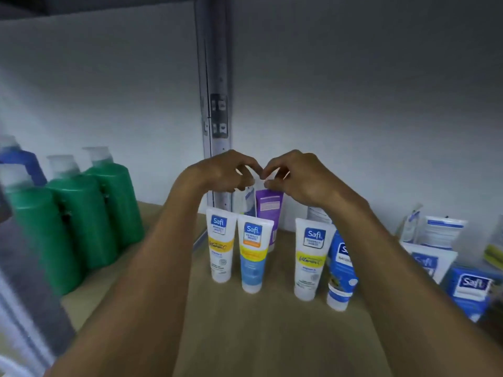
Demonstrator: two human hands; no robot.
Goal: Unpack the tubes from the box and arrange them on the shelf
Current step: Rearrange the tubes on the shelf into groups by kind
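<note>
The purple tube [268,210] stands upright at frame centre, long axis vertical, in the back row on the shelf [272,322]. The right hand [299,178] pinches its top edge from above. The left hand [223,172] is just beside with fingers curled; whether it holds anything cannot be determined.

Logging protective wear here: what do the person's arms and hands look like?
Both arms are bare, with no sleeves in view. The left hand and right hand wear no gloves, and no rings, watch or bracelets show.
</note>
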